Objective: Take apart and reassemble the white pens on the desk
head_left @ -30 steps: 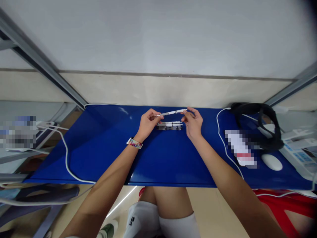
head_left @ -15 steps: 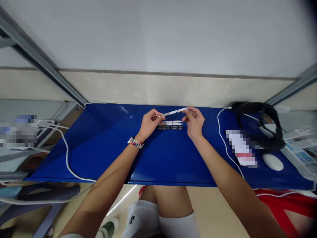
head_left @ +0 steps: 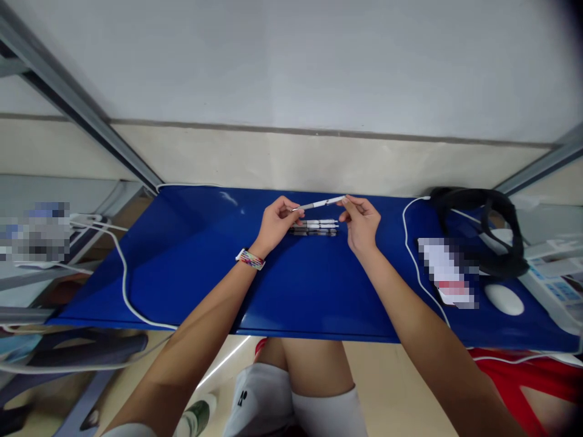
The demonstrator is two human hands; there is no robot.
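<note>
"Before we move outward, what is the condition of both hands?"

"Left hand point(head_left: 277, 227): thumb and fingers pinching one end of a white-and-grey pen point(head_left: 320, 203). Right hand point(head_left: 364, 224): thumb and fingertips pinching the opposite end, the other fingers loosely curled."

"Position of that pen?"

"Raised between the two hands and slightly tilted — its right end sits higher in the view."

"And just below it in the view?"

"A row of pens point(head_left: 315, 229), lying side by side, white ones on the far side, dark ones nearer the person. Exact count cannot be certified; their left ends are partly behind the left hand."

"Wrist items?"

"One multicoloured wristband point(head_left: 251, 259), left wrist."

"Supporting surface?"

"A glossy blue table point(head_left: 314, 297), its far edge along a pale wall point(head_left: 291, 67)."

"Right side of the table?"

"Nearest the right forearm, a white cable point(head_left: 407, 237) runs from back to front. Past it lies a flat object point(head_left: 445, 273), blurred out — identity cannot be told. Beyond that, a black looped headset or strap point(head_left: 516, 233), with a white mouse-shaped object point(head_left: 504, 300) just in front and a white-and-blue box point(head_left: 553, 279) at the far right."

"Left side?"

"A second white cable point(head_left: 124, 273) crosses the table's left portion and passes the front edge near the left forearm."
</note>
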